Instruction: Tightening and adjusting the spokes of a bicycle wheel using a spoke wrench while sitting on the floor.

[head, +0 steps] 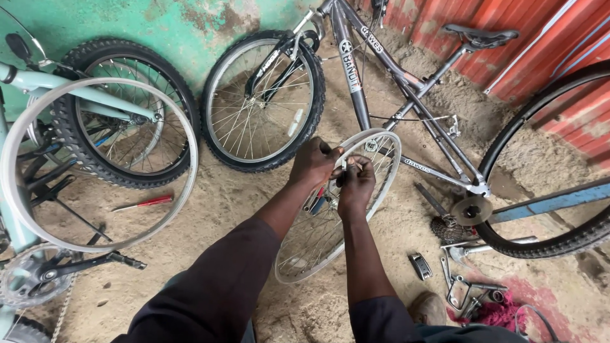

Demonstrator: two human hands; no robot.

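A bare silver bicycle rim (386, 184) with spokes and no tyre stands tilted on the sandy ground in front of me. My left hand (312, 162) and my right hand (356, 184) are both closed over its upper left part, close together near the spokes. A small silver tool or spoke end shows between my fingers; I cannot tell which hand holds it. A red handle pokes out just below my left hand. Both forearms reach out from dark sleeves.
A grey bicycle (375, 70) leans on the green wall and red metal sheet. A pale blue bicycle with a bare rim (95, 165) stands left. A red-handled screwdriver (143, 203) lies on the sand. Loose tools and parts (464, 286), a sprocket cluster and a black tyre (559, 241) lie right.
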